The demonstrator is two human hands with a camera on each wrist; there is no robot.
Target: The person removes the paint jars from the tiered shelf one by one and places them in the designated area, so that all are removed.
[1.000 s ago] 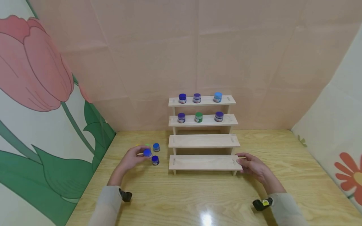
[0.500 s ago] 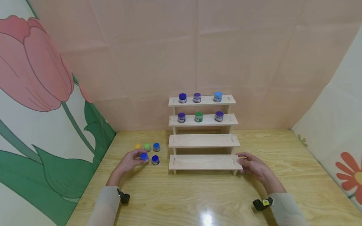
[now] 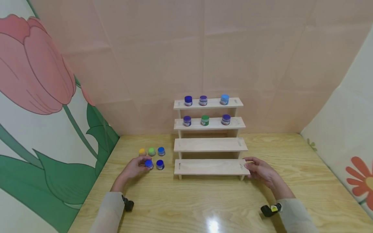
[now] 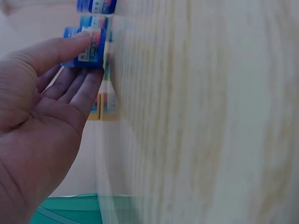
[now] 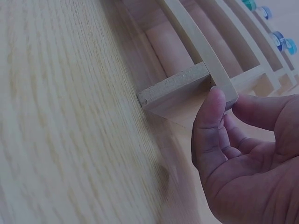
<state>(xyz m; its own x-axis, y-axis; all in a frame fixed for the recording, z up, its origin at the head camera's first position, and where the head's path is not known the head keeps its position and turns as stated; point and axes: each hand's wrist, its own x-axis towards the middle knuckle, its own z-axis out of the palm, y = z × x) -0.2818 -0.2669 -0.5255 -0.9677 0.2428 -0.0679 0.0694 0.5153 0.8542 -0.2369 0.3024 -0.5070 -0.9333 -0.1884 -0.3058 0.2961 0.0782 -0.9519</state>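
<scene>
My left hand (image 3: 134, 168) pinches a small blue-lidded paint jar (image 3: 149, 164) at the left of the table. In the left wrist view the thumb lies on the label side of this jar (image 4: 93, 44) and the fingers are on its other side. A dark blue jar (image 3: 160, 164) stands just right of it. Behind are yellow (image 3: 141, 151), light green (image 3: 152, 151) and blue (image 3: 161, 151) jars. My right hand (image 3: 261, 171) grips the right end of the lowest board of a stepped wooden rack (image 3: 209, 167), thumb and fingers on opposite faces of the board (image 5: 222, 86).
The rack's top board (image 3: 214, 102) carries three jars, two dark-lidded and one light blue. On the second board (image 3: 215, 124) stand two purple jars and a green one (image 3: 205, 120). A pink cloth backdrop (image 3: 151, 71) hangs behind the wooden table (image 3: 186, 204).
My left hand has shifted slightly left and toward me with the blue jar, lowering it beside the dark blue one. The yellow and green jars have come into view. My right hand stays put.
</scene>
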